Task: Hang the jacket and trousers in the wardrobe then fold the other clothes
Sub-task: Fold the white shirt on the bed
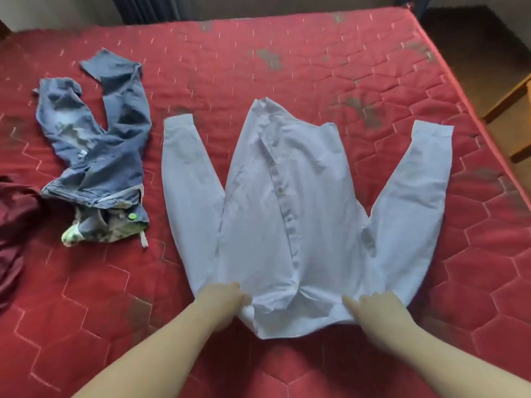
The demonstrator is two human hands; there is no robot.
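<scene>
A pale blue button-up shirt [287,214] lies spread front-up on the red mattress [258,58], collar toward me and both sleeves angled away. My left hand [222,301] pinches the shirt near its left shoulder. My right hand [379,311] lies on the right shoulder with its fingers curled into the fabric. Crumpled blue jeans [97,156] lie to the left of the shirt. A dark red garment [14,225] shows at the left edge, partly cut off.
The mattress's right edge [488,133] drops to a brown floor, where a wooden furniture piece [514,104] stands. Dark curtains [149,10] hang behind the bed's far side.
</scene>
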